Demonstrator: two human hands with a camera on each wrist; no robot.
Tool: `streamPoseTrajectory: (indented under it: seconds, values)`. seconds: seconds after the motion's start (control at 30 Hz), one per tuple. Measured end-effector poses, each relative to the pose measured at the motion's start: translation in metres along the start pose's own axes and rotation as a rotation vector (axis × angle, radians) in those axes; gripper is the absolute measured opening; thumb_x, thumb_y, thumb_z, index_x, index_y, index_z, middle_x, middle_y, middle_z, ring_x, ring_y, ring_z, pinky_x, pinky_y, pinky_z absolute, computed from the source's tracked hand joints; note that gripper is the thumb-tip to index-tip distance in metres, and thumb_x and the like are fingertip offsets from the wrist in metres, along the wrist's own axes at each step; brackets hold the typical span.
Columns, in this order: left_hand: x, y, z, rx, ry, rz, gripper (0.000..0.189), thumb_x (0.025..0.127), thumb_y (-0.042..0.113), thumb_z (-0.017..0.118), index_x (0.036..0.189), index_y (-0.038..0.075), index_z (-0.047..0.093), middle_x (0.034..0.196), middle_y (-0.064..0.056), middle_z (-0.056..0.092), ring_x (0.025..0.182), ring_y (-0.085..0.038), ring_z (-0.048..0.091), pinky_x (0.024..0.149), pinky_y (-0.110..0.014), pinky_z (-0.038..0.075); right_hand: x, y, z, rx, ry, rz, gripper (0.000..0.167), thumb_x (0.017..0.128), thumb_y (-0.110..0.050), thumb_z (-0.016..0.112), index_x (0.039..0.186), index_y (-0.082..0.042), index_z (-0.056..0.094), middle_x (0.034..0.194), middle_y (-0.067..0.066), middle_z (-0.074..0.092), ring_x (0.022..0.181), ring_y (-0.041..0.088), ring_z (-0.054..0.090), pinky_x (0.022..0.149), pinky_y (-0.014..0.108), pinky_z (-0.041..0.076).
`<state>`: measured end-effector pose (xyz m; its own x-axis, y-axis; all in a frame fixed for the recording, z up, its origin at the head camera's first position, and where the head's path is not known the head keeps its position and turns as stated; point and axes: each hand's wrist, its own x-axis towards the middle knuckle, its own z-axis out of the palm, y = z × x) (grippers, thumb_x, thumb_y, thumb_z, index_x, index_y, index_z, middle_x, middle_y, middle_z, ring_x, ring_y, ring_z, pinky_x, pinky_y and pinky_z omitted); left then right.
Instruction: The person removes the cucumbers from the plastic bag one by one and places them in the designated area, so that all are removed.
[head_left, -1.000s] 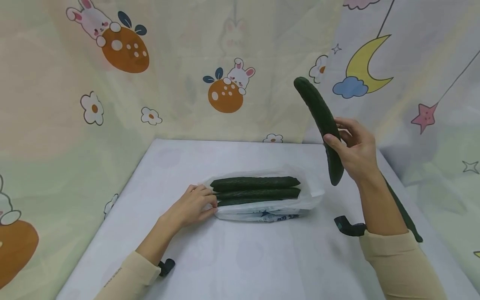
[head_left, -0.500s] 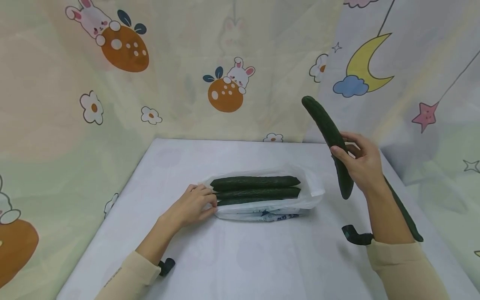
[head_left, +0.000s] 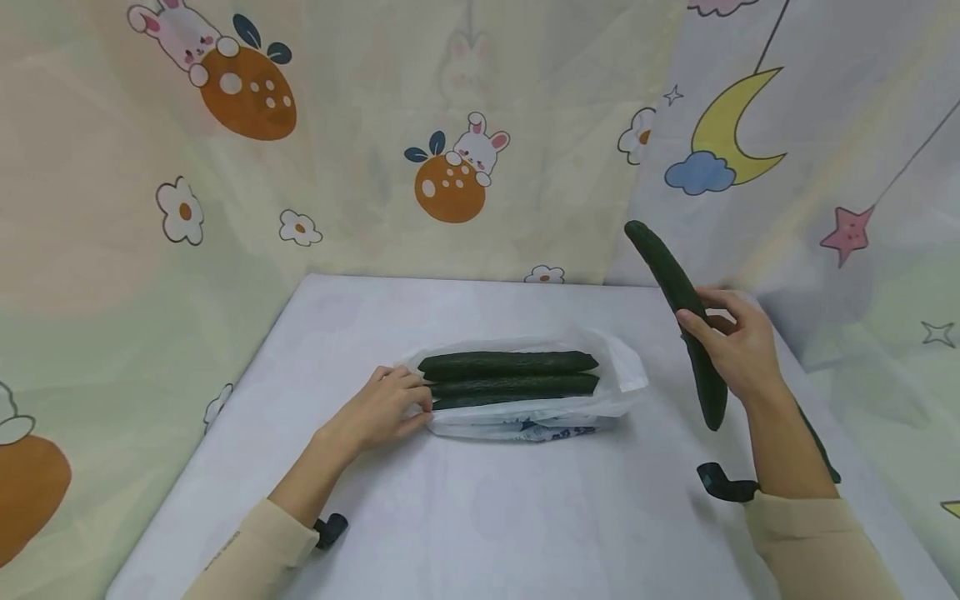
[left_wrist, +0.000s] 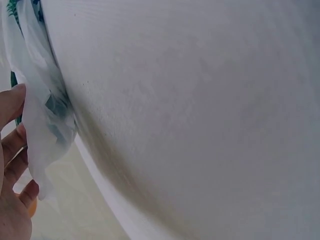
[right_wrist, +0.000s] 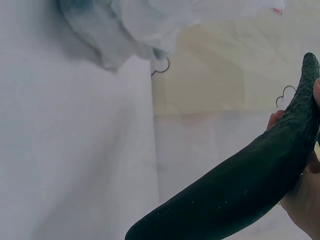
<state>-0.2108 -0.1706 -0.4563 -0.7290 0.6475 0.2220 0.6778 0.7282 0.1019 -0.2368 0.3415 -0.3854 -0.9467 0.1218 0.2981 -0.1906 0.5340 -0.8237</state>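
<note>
My right hand (head_left: 738, 346) grips a dark green, slightly curved cucumber (head_left: 678, 292) around its middle, thumb on the near side, above the right part of the table. In the right wrist view this cucumber (right_wrist: 235, 190) slants across the lower right. Curled at the left end of a white plastic bag (head_left: 487, 427), my left hand (head_left: 386, 408) holds the bag's edge; in the left wrist view its thumb and fingertips are at the thin plastic (left_wrist: 37, 115). Side by side in the bag's opening lie an upper cucumber (head_left: 510, 364), a middle one (head_left: 517, 386) and a partly covered lower one (head_left: 487, 402).
Another cucumber (head_left: 821, 446) lies at the table's right side, mostly hidden behind my right forearm. A white cloth covers the table (head_left: 487, 508). Printed fabric curtains (head_left: 360, 150) with rabbits, flowers and a moon stand behind and at both sides.
My right hand has moved down and to the right with the cucumber, away from the bag. The left hand and the bag's cucumbers have stayed in place.
</note>
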Motion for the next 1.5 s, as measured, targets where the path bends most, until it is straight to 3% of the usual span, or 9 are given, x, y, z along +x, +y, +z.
streamPoseTrajectory:
  seconds: [0.23,0.37,0.6,0.8,1.0,1.3,1.37,1.5]
  values:
    - [-0.001,0.0,0.001,0.006,0.011,-0.003,0.01,0.091,0.028,0.078,0.089,0.029,0.069,0.104,0.01,0.068,0.106,-0.016,0.057,0.097,-0.049,0.043,-0.007,0.02,-0.009,-0.105,0.008,0.044,0.057,0.096,-0.039,0.072,0.146,-0.016,0.055,0.121,-0.003,0.055,0.086,-0.004,0.061,0.068,0.015,0.051]
    - [-0.002,0.0,0.001,0.004,0.013,0.0,0.01,0.091,0.028,0.079,0.089,0.029,0.069,0.104,0.009,0.068,0.107,-0.017,0.058,0.098,-0.05,0.043,-0.009,0.033,-0.013,-0.158,0.015,0.059,0.059,0.096,-0.041,0.072,0.145,-0.014,0.055,0.119,0.002,0.056,0.086,-0.002,0.058,0.066,0.015,0.049]
    - [-0.004,0.0,0.001,0.01,-0.017,-0.023,0.008,0.094,0.028,0.075,0.089,0.03,0.068,0.106,0.01,0.068,0.109,-0.017,0.057,0.1,-0.049,0.042,-0.01,0.048,-0.017,-0.233,0.012,0.128,0.067,0.097,-0.05,0.066,0.148,-0.009,0.052,0.132,0.016,0.055,0.102,0.022,0.053,0.069,0.023,0.047]
    - [-0.004,-0.001,-0.001,0.01,-0.021,-0.033,0.007,0.094,0.029,0.075,0.09,0.03,0.069,0.107,0.01,0.069,0.11,-0.017,0.058,0.1,-0.049,0.043,-0.01,0.056,-0.02,-0.24,-0.007,0.183,0.073,0.098,-0.053,0.063,0.149,-0.003,0.048,0.142,0.029,0.053,0.114,0.04,0.055,0.079,0.048,0.055]
    - [-0.002,-0.001,-0.002,-0.005,-0.019,-0.011,0.007,0.094,0.029,0.075,0.091,0.03,0.069,0.109,0.01,0.069,0.11,-0.017,0.057,0.1,-0.05,0.042,-0.007,0.069,-0.026,-0.298,-0.006,0.203,0.079,0.098,-0.055,0.061,0.15,0.002,0.045,0.14,0.032,0.051,0.113,0.045,0.054,0.07,0.032,0.048]
    - [0.001,0.002,-0.002,-0.005,-0.031,-0.022,0.006,0.093,0.03,0.076,0.091,0.03,0.07,0.11,0.009,0.069,0.11,-0.017,0.057,0.101,-0.05,0.041,-0.011,0.088,-0.035,-0.358,-0.005,0.22,0.078,0.099,-0.052,0.062,0.146,0.008,0.046,0.138,0.035,0.05,0.108,0.044,0.054,0.064,0.026,0.043]
    - [0.001,0.002,-0.002,-0.003,-0.03,-0.02,0.007,0.093,0.03,0.076,0.09,0.03,0.07,0.109,0.01,0.069,0.11,-0.017,0.057,0.101,-0.05,0.042,-0.012,0.09,-0.037,-0.37,-0.011,0.223,0.078,0.099,-0.051,0.062,0.145,0.01,0.046,0.138,0.037,0.05,0.109,0.046,0.054,0.066,0.03,0.046]
    - [0.0,0.002,-0.003,0.008,-0.026,-0.019,0.009,0.093,0.031,0.077,0.09,0.03,0.069,0.108,0.01,0.069,0.109,-0.016,0.057,0.1,-0.049,0.042,-0.013,0.093,-0.037,-0.388,-0.028,0.235,0.078,0.1,-0.05,0.06,0.144,0.013,0.044,0.139,0.042,0.047,0.118,0.055,0.05,0.079,0.056,0.052]
